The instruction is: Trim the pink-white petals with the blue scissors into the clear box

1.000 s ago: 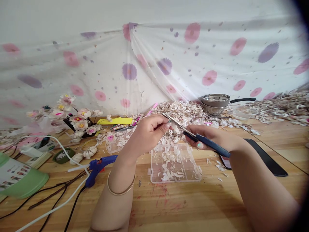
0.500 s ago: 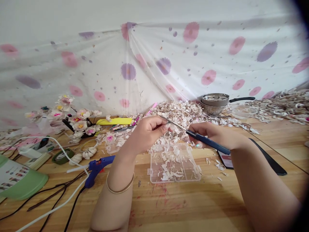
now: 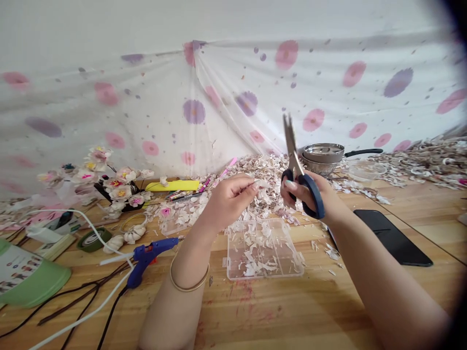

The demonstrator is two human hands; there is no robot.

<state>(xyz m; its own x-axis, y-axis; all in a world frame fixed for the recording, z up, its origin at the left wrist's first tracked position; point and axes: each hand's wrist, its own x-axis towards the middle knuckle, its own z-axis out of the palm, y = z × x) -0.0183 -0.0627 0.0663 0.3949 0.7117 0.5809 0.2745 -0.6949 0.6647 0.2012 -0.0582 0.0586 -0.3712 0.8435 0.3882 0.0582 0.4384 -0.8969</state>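
My left hand (image 3: 235, 197) is closed, pinching a small white papery piece of garlic skin (image 3: 261, 184) between thumb and fingertips. In my right hand (image 3: 310, 192) are scissors (image 3: 295, 163) with dark blue handles, fingers through the loops. Their blades point up, slightly apart, and do not touch the garlic skin. Below both hands lies a clear plastic divided box (image 3: 233, 253) with white scraps in it. Behind the hands, a heap of garlic skins (image 3: 280, 167) spreads toward the wall.
At left are a blue glue gun (image 3: 149, 255) with its cord, garlic bulbs (image 3: 134, 232), green tape (image 3: 94, 239), a green container (image 3: 32, 282) and handmade flowers (image 3: 120, 189). A black phone (image 3: 394, 238) lies by my right forearm. Metal bowls (image 3: 323, 155) stand at the back right.
The scissors have swung from lying across toward the left fingers to pointing upright, away from the garlic skin. My left hand stays nearly in place, still pinching.
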